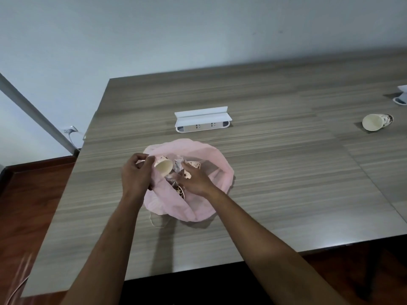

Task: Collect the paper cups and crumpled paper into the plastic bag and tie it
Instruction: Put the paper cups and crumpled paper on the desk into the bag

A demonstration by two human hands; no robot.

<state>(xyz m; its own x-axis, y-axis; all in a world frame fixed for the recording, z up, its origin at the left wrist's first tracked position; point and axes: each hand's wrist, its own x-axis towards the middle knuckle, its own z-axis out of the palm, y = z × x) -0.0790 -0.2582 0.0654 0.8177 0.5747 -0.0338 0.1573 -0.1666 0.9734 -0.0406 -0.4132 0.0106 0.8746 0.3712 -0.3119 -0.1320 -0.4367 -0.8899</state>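
Observation:
A pink plastic bag (211, 155) lies open on the wooden table (275, 172). Inside it I see a paper cup (164, 167) on its side with its cream mouth toward me, crumpled paper (179, 164), and other patterned cups partly hidden. My left hand (136, 172) pinches the bag's left rim next to that cup. My right hand (195, 180) reaches into the bag's mouth, its fingers over a patterned cup; whether it grips the cup is unclear. Another paper cup (375, 122) lies on its side far right on the table.
A white power strip with a raised lid (202, 122) sits beyond the bag. A white object (402, 97) is cut off at the right edge. The table's left edge runs close to the bag; wooden floor lies to the left.

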